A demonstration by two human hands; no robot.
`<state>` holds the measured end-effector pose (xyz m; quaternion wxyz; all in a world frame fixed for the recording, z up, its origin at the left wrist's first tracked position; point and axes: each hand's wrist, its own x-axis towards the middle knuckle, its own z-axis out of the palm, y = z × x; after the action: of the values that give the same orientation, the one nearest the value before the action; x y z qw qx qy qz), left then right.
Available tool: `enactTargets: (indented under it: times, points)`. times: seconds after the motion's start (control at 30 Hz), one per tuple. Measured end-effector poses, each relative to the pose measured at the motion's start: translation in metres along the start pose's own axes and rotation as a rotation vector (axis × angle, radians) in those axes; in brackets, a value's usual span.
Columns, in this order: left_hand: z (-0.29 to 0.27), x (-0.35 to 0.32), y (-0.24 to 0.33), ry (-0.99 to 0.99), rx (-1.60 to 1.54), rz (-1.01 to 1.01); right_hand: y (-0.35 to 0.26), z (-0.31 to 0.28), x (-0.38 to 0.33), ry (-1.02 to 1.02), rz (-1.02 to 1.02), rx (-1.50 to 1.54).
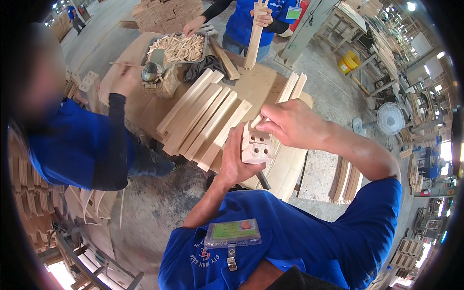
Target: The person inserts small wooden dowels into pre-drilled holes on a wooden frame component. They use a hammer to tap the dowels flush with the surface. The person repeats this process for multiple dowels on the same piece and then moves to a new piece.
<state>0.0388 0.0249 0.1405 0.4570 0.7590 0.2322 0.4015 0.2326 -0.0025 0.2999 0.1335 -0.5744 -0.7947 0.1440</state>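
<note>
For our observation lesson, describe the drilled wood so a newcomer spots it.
Find the tan table; over its near side is the person's left hand. It grips the drilled wood, which shows dark round holes, unlike the plain slats nearby.

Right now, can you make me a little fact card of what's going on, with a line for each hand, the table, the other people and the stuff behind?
Left hand: gripping pale wooden pieces with round holes
Right hand: pinching a small wooden peg at those pieces
Table: wooden strips side by side, a tray of pegs
Worker across: one hand at the tray, the other holding long wood
Worker at left: blue shirt, arm over the table
Behind: yellow bucket, round fan
</note>
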Motion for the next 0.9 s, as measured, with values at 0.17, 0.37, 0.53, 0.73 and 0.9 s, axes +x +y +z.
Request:
enactTargets:
  times: [0.17, 0.37, 0.53, 0.73, 0.9]
  points:
    - [-0.003, -0.001, -0.004, 0.021, -0.057, -0.075, 0.019, -0.002, -0.005, 0.047, 0.223, 0.467]
    - [0.009, -0.005, -0.018, 0.059, -0.135, 0.017, 0.077, 0.034, -0.069, 0.286, 0.894, 1.723]
    - [-0.007, -0.006, -0.007, 0.134, -0.012, -0.005, 0.068, 0.071, -0.062, 0.351, 0.948, 1.822]
    - [-0.001, -0.008, -0.007, 0.164, -0.059, 0.02, 0.089, 0.045, -0.083, 0.195, 0.494, 1.783]
    - [0.001, -0.006, -0.016, 0.1, -0.273, -0.012, 0.057, 0.062, -0.055, 0.195, 0.494, 1.951]
